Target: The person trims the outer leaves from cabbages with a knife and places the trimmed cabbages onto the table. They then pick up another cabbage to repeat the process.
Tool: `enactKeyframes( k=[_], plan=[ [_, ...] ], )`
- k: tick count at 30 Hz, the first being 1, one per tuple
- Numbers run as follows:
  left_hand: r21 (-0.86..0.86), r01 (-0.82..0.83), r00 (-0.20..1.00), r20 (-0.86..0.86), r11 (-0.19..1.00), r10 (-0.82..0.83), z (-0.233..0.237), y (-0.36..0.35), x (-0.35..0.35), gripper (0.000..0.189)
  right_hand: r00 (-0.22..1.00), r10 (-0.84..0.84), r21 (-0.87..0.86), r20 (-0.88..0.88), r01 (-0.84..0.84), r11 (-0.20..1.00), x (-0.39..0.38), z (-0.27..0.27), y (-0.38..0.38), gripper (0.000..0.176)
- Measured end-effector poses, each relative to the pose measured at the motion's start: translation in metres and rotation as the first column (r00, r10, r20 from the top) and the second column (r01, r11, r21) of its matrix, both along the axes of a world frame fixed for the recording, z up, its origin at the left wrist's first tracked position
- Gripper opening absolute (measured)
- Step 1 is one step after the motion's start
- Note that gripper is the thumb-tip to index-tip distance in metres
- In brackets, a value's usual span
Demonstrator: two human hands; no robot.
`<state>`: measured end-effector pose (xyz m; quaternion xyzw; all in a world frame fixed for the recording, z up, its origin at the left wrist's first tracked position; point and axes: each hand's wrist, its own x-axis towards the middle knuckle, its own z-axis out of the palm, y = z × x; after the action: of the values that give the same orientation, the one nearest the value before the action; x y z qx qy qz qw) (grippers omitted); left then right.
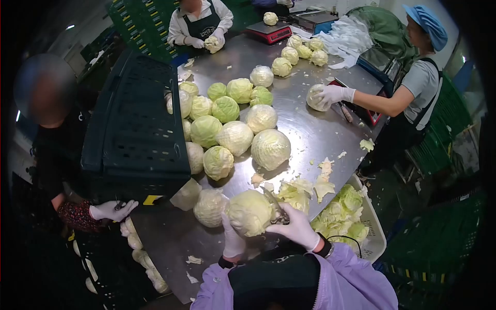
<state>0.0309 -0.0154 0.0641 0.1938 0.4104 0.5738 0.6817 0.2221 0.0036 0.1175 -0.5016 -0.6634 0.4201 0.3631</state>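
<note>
Close to my body, a pale cabbage [249, 212] is held over the near edge of the metal table. My left hand [233, 238], in a white glove, is pressed around its left and lower side. In my white-gloved right hand [297, 227] is a dark metal knife [277, 206], its blade against the cabbage's right side. A net-wrapped cabbage [210, 207] lies just left of the held one. Loose leaves [295, 194] lie beyond my right hand. Farther up the table sit several more cabbages [270, 149], some wrapped in net.
At the left, a co-worker's gloved hand [113, 211] is beside a tilted dark green crate [137, 119]. Another co-worker [418, 88] holds a cabbage at the right edge. A third person [200, 26] stands across the table [310, 132]. A white basket [380, 232] of leaves stands at lower right.
</note>
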Motion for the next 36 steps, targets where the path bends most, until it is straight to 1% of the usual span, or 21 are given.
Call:
enactKeyframes(
  k=[1,3,4,6,9,13,15,16,18,21,22,24,25,26,27,28,30,32,33,34,36],
  plan=[
    [0.001,-0.003,1.0,-0.001,1.0,0.003,-0.003,-0.001,-0.002,0.079,1.0,0.003,0.001,-0.001,-0.003,1.0,-0.003,-0.005,0.001,0.056],
    [0.124,0.006,0.997,-0.076,0.992,0.004,-0.018,-0.004,-0.008,0.078,0.969,-0.064,-0.351,-0.238,-0.024,0.936,-0.007,-0.015,0.004,0.043],
    [0.124,0.006,0.997,-0.079,0.992,0.004,-0.031,-0.007,-0.012,0.078,0.969,-0.064,-0.35,-0.24,-0.025,0.936,-0.008,-0.015,0.005,0.043],
    [0.177,0.016,1.0,0.018,0.984,-0.019,-0.043,-0.011,-0.016,0.076,0.898,-0.146,-0.503,-0.416,-0.094,0.859,-0.006,-0.013,0.008,0.031],
    [0.116,0.01,1.0,0.004,0.993,-0.011,-0.033,-0.011,-0.007,0.077,0.829,-0.222,-0.583,-0.514,-0.147,0.799,-0.004,-0.016,0.004,0.027],
    [0.078,-0.018,1.0,0.02,0.997,0.016,-0.033,-0.011,-0.007,0.077,0.848,-0.222,-0.531,-0.482,-0.082,0.843,0.0,-0.012,-0.004,0.023],
    [0.119,-0.05,0.998,0.043,0.992,0.045,-0.036,-0.007,-0.006,0.067,0.954,0.207,-0.057,-0.218,-0.224,0.973,0.007,-0.011,-0.005,0.022],
    [0.12,-0.051,0.998,0.043,0.991,0.046,-0.037,-0.007,-0.004,0.067,0.936,0.248,-0.158,-0.25,-0.292,0.943,0.013,-0.002,-0.011,0.023],
    [0.118,-0.185,0.983,0.04,0.976,0.182,-0.035,-0.007,0.001,0.062,0.836,0.352,-0.142,-0.421,-0.444,0.884,0.018,-0.007,-0.017,0.025],
    [0.013,-0.22,0.973,0.079,0.975,0.218,-0.031,-0.007,-0.004,0.06,0.816,0.509,-0.226,-0.272,-0.569,0.791,0.033,-0.014,-0.01,0.031],
    [0.017,-0.223,0.972,0.084,0.975,0.221,-0.038,-0.007,-0.006,0.06,0.927,0.364,-0.316,-0.089,-0.373,0.873,0.03,-0.014,-0.011,0.041],
    [0.087,-0.269,0.961,0.084,0.959,0.262,-0.051,-0.008,-0.008,0.059,0.994,0.108,-0.164,0.036,-0.1,0.981,0.015,-0.01,-0.009,0.049],
    [0.091,-0.263,0.963,0.086,0.96,0.256,-0.05,-0.009,-0.004,0.059,0.997,0.06,-0.135,-0.043,-0.065,0.989,0.006,-0.007,-0.009,0.055],
    [0.188,-0.302,0.948,-0.048,0.935,0.316,-0.035,-0.011,0.005,0.06,0.998,0.055,-0.132,-0.043,-0.06,0.989,-0.001,-0.008,-0.009,0.055],
    [0.288,-0.324,0.907,-0.175,0.901,0.382,-0.026,-0.011,0.009,0.061,0.999,0.043,-0.129,0.011,-0.042,0.991,-0.009,-0.011,-0.008,0.055],
    [0.292,-0.32,0.909,-0.175,0.901,0.379,-0.028,-0.011,0.007,0.061,0.997,0.031,-0.123,0.065,-0.023,0.992,-0.016,-0.014,-0.006,0.056],
    [0.405,-0.246,0.756,-0.488,0.88,0.436,-0.039,-0.016,0.002,0.057,0.986,0.016,-0.191,0.165,0.016,0.982,-0.022,-0.023,-0.005,0.057],
    [0.494,-0.174,0.651,-0.592,0.852,0.476,-0.066,-0.017,-0.005,0.06,0.999,-0.036,-0.027,0.026,0.037,0.999,-0.018,-0.04,-0.004,0.055],
    [0.367,-0.312,0.803,-0.391,0.876,0.45,-0.028,-0.01,0.008,0.064,0.995,-0.049,0.029,0.081,0.047,0.998,-0.016,-0.046,-0.003,0.052],
    [0.445,-0.236,0.736,-0.498,0.864,0.458,-0.041,-0.009,0.004,0.066,0.994,-0.08,0.094,0.07,0.073,0.993,-0.017,-0.053,-0.001,0.049],
    [0.424,-0.282,0.769,-0.436,0.86,0.467,-0.039,-0.003,0.009,0.068,0.994,-0.091,-0.019,-0.066,0.09,0.996,-0.018,-0.044,-0.003,0.044]
  ],
)
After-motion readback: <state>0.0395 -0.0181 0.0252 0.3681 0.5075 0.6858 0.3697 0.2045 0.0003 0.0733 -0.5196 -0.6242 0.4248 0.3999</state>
